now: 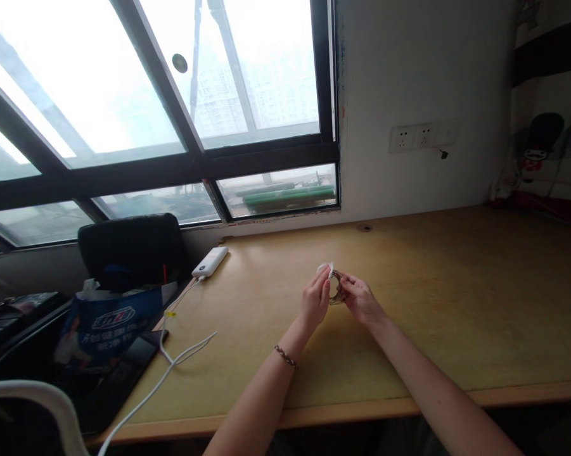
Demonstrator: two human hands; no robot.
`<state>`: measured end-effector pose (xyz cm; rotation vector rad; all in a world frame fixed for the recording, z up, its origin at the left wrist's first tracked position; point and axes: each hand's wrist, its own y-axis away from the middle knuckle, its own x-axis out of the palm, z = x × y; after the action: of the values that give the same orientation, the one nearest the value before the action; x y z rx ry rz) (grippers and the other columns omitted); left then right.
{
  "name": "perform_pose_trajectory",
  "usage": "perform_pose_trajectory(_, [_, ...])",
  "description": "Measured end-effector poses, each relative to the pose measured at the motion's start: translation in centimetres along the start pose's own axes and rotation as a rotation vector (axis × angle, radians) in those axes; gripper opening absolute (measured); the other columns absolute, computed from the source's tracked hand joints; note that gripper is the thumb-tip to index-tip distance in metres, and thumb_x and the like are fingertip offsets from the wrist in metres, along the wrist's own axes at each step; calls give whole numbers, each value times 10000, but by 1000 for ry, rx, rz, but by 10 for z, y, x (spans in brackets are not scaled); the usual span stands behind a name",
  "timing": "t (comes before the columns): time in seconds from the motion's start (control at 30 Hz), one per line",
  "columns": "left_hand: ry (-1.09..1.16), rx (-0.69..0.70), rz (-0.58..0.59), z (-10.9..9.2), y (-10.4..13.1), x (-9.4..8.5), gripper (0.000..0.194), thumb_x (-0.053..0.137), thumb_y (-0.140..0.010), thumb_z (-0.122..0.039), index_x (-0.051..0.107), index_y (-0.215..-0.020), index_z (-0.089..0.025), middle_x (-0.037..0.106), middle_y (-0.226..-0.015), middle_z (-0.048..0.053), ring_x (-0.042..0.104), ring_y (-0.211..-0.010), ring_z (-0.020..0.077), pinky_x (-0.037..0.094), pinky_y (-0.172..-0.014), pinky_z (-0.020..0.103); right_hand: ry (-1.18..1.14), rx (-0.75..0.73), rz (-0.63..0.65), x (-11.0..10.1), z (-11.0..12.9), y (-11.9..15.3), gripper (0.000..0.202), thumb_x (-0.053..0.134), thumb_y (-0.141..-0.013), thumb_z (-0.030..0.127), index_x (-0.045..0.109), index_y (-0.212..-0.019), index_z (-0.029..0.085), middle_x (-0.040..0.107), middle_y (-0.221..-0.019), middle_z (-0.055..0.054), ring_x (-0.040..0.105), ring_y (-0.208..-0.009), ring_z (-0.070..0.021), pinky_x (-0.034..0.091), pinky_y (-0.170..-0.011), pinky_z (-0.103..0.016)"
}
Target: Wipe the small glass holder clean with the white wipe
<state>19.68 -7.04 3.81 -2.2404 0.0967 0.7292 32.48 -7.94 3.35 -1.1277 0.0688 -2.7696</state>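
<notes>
Both my hands are raised over the middle of the wooden table (256,354). Between them is a small brown ring-shaped coil (333,300), which looks like wound cord or thin strands. My right hand (360,300) pinches the coil's right side between thumb and fingers. A crumpled white tissue or cloth (324,268) is in my left hand (316,296), its fingers closed and pressing it against the coil's upper left. A braided bracelet (286,356) circles my left wrist. The coil's exact kind is too small to tell.
A white power bank (210,262) with a white cable (173,362) lies at the table's left edge. Beyond that edge stand a blue printed bag (118,323) and a black chair (132,247). Wall sockets (413,137) and a window (266,69) are behind the table.
</notes>
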Motion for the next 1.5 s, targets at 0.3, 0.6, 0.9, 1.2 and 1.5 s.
perform_pose_trajectory(0.3, [-124, 295, 209, -16, 3, 0, 399, 319, -852, -220, 375, -1242, -165, 396, -1291, 86, 298, -1224, 195, 269, -1019, 414, -69, -92, -23, -9, -2, -5, 159, 575, -714, 240, 615, -845, 161, 644, -838, -42, 578, -779, -151, 440, -718, -269])
perform_pose_trajectory(0.6, [-221, 367, 186, -15, 3, -1, 384, 342, -836, -186, 413, -1211, -142, 435, -1260, 93, 320, -1213, 191, 280, -1019, 397, -352, -93, -225, -29, 6, -16, 94, 533, -717, 144, 626, -731, 157, 655, -692, -11, 577, -621, -106, 460, -563, -216])
perform_pose_trajectory(0.9, [-198, 413, 180, -20, 8, 3, 374, 330, -834, -184, 435, -1189, -134, 445, -1251, 98, 316, -1215, 199, 295, -1007, 415, -341, -59, -248, -30, 5, -16, 70, 546, -713, 159, 616, -717, 152, 653, -684, -19, 586, -626, -114, 471, -577, -222])
perform_pose_trajectory(1.2, [-221, 300, 56, -13, 5, -1, 341, 345, -834, -171, 485, -1144, -153, 517, -1179, 90, 394, -1166, 180, 323, -997, 380, -220, -139, -199, -26, 6, -14, 88, 537, -730, 168, 623, -748, 169, 650, -708, -9, 576, -596, -110, 454, -532, -218])
perform_pose_trajectory(1.5, [-151, 88, -21, 6, 2, 0, 348, 291, -864, -213, 478, -1157, -185, 491, -1211, 66, 406, -1156, 167, 336, -991, 389, -112, -59, -67, -6, 0, -3, 148, 604, -687, 193, 617, -829, 154, 642, -717, -11, 558, -589, -99, 453, -554, -203])
